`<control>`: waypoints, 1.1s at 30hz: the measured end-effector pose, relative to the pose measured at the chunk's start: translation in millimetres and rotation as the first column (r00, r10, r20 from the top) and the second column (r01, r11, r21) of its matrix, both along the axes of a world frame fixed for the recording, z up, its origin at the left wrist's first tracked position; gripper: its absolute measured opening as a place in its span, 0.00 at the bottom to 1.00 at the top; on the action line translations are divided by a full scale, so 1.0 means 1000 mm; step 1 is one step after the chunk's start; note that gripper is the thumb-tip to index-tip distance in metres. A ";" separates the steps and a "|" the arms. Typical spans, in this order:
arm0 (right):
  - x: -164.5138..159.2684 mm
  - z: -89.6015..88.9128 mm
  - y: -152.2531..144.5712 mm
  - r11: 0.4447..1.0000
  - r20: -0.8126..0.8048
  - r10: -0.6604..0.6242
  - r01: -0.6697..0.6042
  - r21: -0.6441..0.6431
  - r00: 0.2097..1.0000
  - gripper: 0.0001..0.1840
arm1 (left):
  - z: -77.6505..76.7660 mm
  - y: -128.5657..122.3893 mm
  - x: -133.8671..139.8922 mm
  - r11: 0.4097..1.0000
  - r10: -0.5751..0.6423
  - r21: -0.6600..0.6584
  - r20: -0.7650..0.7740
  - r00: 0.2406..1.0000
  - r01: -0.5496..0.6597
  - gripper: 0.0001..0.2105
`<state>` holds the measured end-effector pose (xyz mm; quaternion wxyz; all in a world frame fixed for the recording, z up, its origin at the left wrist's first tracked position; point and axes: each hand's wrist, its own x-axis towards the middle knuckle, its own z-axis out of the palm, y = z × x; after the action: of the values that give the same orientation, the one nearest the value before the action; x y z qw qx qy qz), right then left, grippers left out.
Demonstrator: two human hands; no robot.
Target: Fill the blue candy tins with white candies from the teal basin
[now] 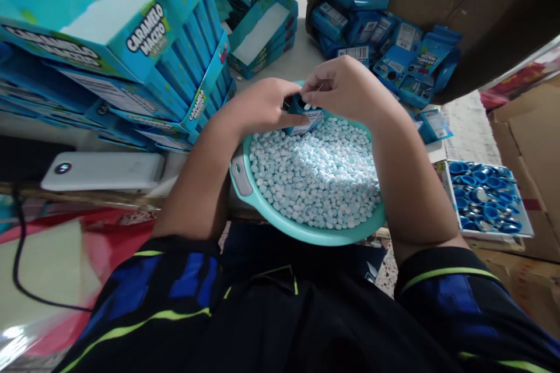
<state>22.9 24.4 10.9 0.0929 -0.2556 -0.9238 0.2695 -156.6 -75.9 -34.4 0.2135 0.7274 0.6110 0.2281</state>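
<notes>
My left hand [273, 106] is closed around a small blue packet [304, 121], which it holds over the far edge of a teal basin [306, 238]. Small white and pale blue candies [301, 180] fill much of the basin. The fingers of my right hand [339, 87] are drawn together at the packet's top. A bit of white shows by those fingertips, too small to tell whether they grip it. The inside of the packet is mostly hidden by my hands.
Blue display boxes [109, 41] are stacked at left, behind a white power bank [105, 170]. An open box [262, 32] stands farther back. Filled blue packets [406, 38] lie in a cardboard box [494, 6]. At right, a white tray [527, 215] holds several blue ring-like pieces [485, 198].
</notes>
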 end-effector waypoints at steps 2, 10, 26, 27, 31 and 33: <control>-0.001 -0.001 0.000 0.999 -0.025 0.015 -0.016 -0.035 1.000 0.07 | 0.000 0.000 0.000 1.000 -0.002 0.005 0.009 1.000 0.002 0.27; 0.001 -0.001 0.005 0.992 -0.020 -0.123 0.124 0.031 0.992 0.07 | -0.003 0.000 0.000 1.000 0.016 0.027 0.001 1.000 -0.016 0.28; 0.000 -0.012 0.017 0.995 0.007 -0.098 0.099 -0.034 0.995 0.07 | -0.001 0.000 0.001 1.000 0.022 0.002 0.002 1.000 -0.022 0.29; 0.001 -0.012 0.019 0.993 0.020 -0.120 0.119 0.004 0.993 0.07 | -0.001 0.000 0.000 1.000 0.020 -0.006 0.005 1.000 -0.020 0.29; 0.004 -0.015 0.025 0.971 0.102 -0.200 0.183 0.154 0.974 0.07 | 0.000 0.000 0.000 0.999 0.028 -0.045 0.028 0.999 -0.026 0.28; 0.003 -0.014 0.022 0.969 0.131 -0.201 0.178 0.172 0.971 0.08 | 0.000 0.000 0.000 0.998 0.035 -0.055 0.032 0.999 -0.033 0.28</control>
<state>25.7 46.4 -3.5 0.0701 -0.3538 -0.9180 0.1652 -157.0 -75.9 -34.2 0.2393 0.7070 0.6256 0.2268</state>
